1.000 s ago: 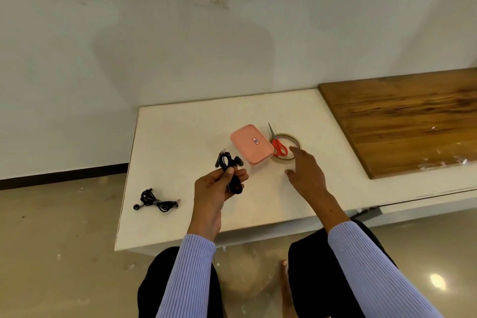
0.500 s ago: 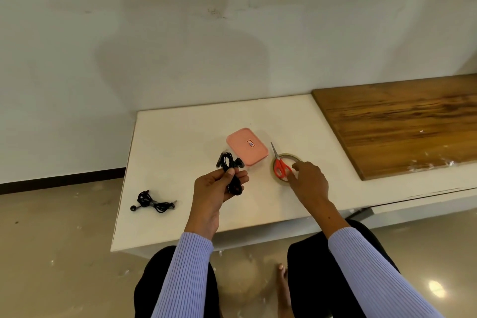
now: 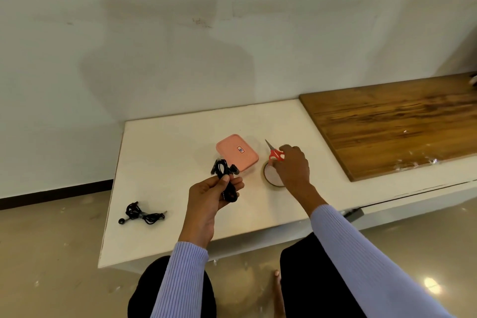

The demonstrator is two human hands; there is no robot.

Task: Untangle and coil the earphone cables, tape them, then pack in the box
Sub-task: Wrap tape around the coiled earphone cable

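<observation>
My left hand [image 3: 211, 195] grips a coiled black earphone cable [image 3: 224, 173] above the white table [image 3: 165, 152], thumb pressed on the bundle. Just behind it lies the closed pink box [image 3: 237, 152]. My right hand [image 3: 293, 166] holds the red-handled scissors [image 3: 275, 153] by their handles, blades pointing away to the upper left. Below that hand the tape roll [image 3: 269, 175] lies flat on the table, partly covered by my fingers. A second black earphone [image 3: 140, 213], bundled, lies near the table's left front edge.
A wooden board [image 3: 392, 121] covers the table's right part, with small white scraps near its front edge. A white wall rises directly behind the table. My knees sit under the table's front edge, above a glossy floor.
My right hand reached to the tape roll, took the scissors off it and now holds them beside the pink box. The left hand kept the coiled earphone still.
</observation>
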